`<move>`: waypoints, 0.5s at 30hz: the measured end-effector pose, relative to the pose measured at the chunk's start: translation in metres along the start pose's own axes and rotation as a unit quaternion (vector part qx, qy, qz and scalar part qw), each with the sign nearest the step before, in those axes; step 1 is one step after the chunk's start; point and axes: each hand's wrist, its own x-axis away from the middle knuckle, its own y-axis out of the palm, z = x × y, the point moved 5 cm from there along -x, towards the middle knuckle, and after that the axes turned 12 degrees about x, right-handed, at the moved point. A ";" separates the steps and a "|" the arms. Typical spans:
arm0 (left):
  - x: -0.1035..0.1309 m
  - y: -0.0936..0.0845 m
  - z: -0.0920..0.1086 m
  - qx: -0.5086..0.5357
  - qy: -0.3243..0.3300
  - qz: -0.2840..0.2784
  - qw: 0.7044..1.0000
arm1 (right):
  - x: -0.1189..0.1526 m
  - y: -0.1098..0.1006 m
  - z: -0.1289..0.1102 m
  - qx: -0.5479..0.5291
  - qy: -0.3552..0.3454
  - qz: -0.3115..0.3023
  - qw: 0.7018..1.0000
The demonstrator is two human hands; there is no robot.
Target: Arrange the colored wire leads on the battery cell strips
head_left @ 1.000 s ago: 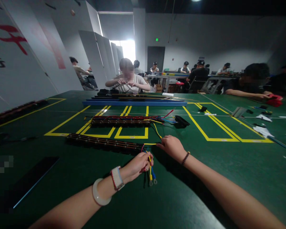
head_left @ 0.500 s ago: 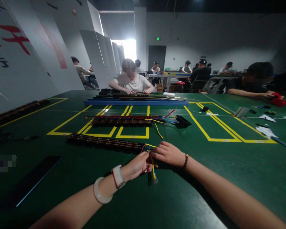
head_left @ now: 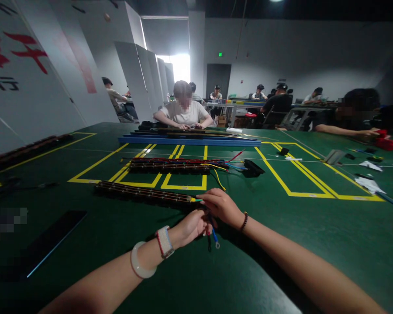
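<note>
A long black strip with copper-coloured rails (head_left: 144, 192) lies on the green table, its right end close to my hands. My left hand (head_left: 193, 226) is closed round a bunch of wires. From under its fingers hang a blue wire with a ring terminal (head_left: 215, 239) and a black wire end (head_left: 209, 245). Just beyond it, my right hand (head_left: 221, 207) pinches a yellow-green wire (head_left: 197, 200), whose yellow end points left at the end of the strip. The fingers hide most of the bunch.
Behind lies a second railed strip (head_left: 170, 166) with red, blue and yellow wires and a black connector (head_left: 253, 168). A blue channel (head_left: 190, 141) crosses farther back, before a seated person (head_left: 183, 109). A dark phone-like slab (head_left: 57, 242) lies left; paper scraps (head_left: 368, 183) lie right.
My right hand has shifted left and now pinches the yellow-green wire over the strip's end. The yellow wire end hanging below my hands is replaced by blue and black ones.
</note>
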 end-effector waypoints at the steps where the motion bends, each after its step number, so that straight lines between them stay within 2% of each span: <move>1: 0.000 -0.001 0.000 -0.008 0.003 0.006 1.000 | -0.007 0.003 -0.002 0.002 0.018 -0.001 1.000; 7: 0.000 0.000 0.001 -0.031 0.000 0.023 0.999 | -0.040 0.022 -0.012 0.056 0.036 -0.059 0.996; 15: 0.002 0.003 0.001 -0.052 -0.007 0.049 0.997 | -0.047 0.036 -0.019 0.120 0.035 -0.097 0.987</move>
